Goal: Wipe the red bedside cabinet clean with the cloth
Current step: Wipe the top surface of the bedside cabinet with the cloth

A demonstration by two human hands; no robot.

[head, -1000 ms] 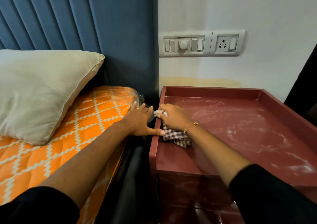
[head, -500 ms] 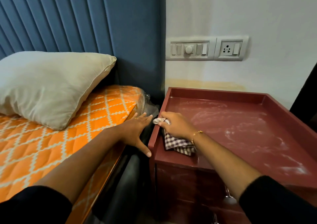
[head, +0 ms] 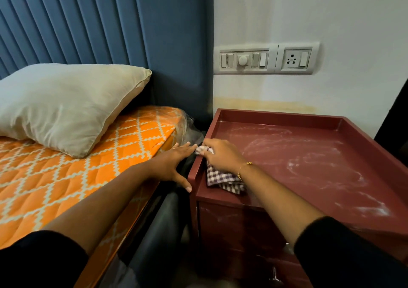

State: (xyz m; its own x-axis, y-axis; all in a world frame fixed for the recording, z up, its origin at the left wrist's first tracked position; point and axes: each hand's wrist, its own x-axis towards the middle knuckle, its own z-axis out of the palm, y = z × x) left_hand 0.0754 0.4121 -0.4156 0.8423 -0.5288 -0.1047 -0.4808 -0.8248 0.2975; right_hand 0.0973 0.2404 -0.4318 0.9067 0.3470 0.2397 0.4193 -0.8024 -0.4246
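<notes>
My right hand [head: 220,155] covers the middle of the cloth [head: 223,180]. The cabinet [head: 309,155] runs off the frame's right edge.

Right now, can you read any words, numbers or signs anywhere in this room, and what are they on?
None: no words, numbers or signs can be read.
Switch panel: plain switches and a dial, no markings.
Socket plate: only pin holes.
Cloth, cabinet, pillow: no labels visible.

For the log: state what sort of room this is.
Most likely a bedroom. A pillow lies on an orange-patterned mattress against a blue padded headboard, and the red bedside cabinet stands beside the bed under wall switches.
</notes>
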